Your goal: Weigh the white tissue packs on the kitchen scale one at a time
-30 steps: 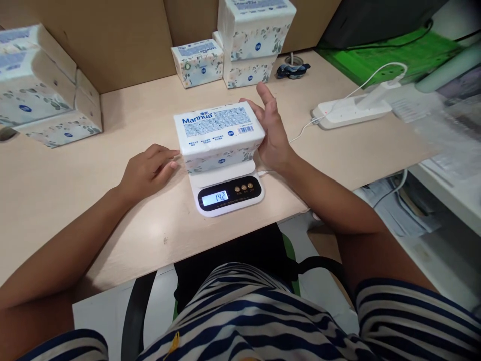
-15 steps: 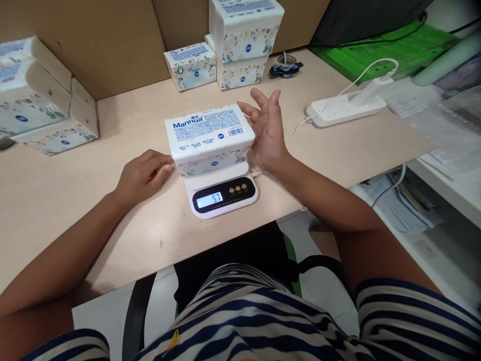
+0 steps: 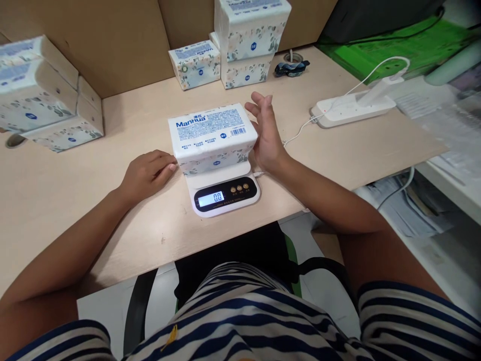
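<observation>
A white pack of tissues point(image 3: 214, 131), printed "Manhua" in blue, sits on a small white kitchen scale point(image 3: 225, 197). The scale's lit display point(image 3: 211, 199) reads 0.0, and three gold buttons are beside it. My left hand point(image 3: 148, 173) rests on the table just left of the pack, fingers loosely bent and holding nothing. Its fingertips come close to the pack's lower left corner; I cannot tell if they touch. At the pack's right end, my right hand point(image 3: 267, 133) is raised with its fingers extended and a little bent, gripping nothing. The pack partly hides that palm.
Several tissue packs point(image 3: 45, 95) are stacked at the left. More stand at the back: a small pack point(image 3: 197, 65) beside a taller stack point(image 3: 250, 45). A dark patterned item point(image 3: 291, 68) lies near a cable hole. At right is a white power strip point(image 3: 353, 108) with a cable.
The scale's display has gone from a non-zero reading, seemingly 9.7, to 0.0. My right hand's fingers have drawn closer together. The view has shifted slightly; the pack stays on the scale.
</observation>
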`<action>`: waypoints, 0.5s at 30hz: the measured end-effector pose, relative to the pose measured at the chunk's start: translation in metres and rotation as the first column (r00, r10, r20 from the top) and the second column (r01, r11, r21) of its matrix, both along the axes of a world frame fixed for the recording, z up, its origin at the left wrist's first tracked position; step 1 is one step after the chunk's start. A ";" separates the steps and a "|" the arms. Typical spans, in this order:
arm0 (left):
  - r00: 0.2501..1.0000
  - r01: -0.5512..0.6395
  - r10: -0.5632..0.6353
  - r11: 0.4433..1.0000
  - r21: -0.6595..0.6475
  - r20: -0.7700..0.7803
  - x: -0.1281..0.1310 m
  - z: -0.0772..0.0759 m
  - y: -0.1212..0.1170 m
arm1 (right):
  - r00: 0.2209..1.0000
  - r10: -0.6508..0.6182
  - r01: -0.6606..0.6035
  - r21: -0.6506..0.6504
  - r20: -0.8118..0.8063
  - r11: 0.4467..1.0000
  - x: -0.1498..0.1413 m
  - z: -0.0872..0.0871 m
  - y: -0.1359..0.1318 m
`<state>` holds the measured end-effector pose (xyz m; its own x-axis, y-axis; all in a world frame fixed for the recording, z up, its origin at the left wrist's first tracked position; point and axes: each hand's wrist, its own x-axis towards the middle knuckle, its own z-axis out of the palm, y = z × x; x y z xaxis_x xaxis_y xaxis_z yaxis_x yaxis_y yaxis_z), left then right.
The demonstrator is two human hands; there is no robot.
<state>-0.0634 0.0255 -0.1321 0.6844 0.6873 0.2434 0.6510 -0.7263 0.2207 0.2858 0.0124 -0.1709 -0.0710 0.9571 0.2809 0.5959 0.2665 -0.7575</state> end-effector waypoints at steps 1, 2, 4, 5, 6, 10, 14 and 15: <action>1.000 0.016 -0.016 1.000 0.011 0.004 0.000 -0.001 0.001 | 1.000 -0.012 0.012 -0.004 -0.026 1.000 0.001 -0.004 0.000; 1.000 0.030 -0.030 0.999 0.024 0.007 -0.001 -0.001 0.001 | 0.998 -0.014 0.013 -0.009 -0.062 1.000 0.002 -0.008 0.001; 0.998 0.057 -0.057 0.997 0.050 0.014 -0.003 -0.004 0.004 | 0.981 -0.011 0.008 -0.016 -0.195 1.000 0.004 -0.014 0.002; 0.997 0.069 -0.071 0.996 0.063 0.019 -0.004 -0.005 0.005 | 0.957 -0.014 0.009 -0.021 -0.289 1.000 0.004 -0.015 0.003; 0.996 0.082 -0.084 0.994 0.073 0.022 -0.005 -0.006 0.007 | 0.921 -0.025 0.014 -0.031 -0.388 0.999 0.004 -0.016 0.003; 0.994 0.093 -0.098 0.990 0.103 0.043 -0.006 -0.013 0.012 | 0.787 -0.094 0.041 -0.101 -0.610 0.994 0.000 -0.013 0.003; 0.996 0.048 -0.056 0.992 0.117 0.069 -0.002 -0.019 0.012 | 0.740 -0.166 0.072 -0.169 -0.652 0.983 -0.011 -0.003 -0.006; 0.996 0.038 -0.046 0.992 0.118 0.071 -0.001 -0.020 0.010 | 0.732 -0.185 0.086 -0.181 -0.656 0.980 -0.014 -0.002 -0.009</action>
<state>-0.0647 0.0356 -0.1518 0.6893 0.6223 0.3709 0.6044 -0.7763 0.1791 0.2717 0.0032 -0.1730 0.2203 0.9722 0.0796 -0.0533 0.0935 -0.9942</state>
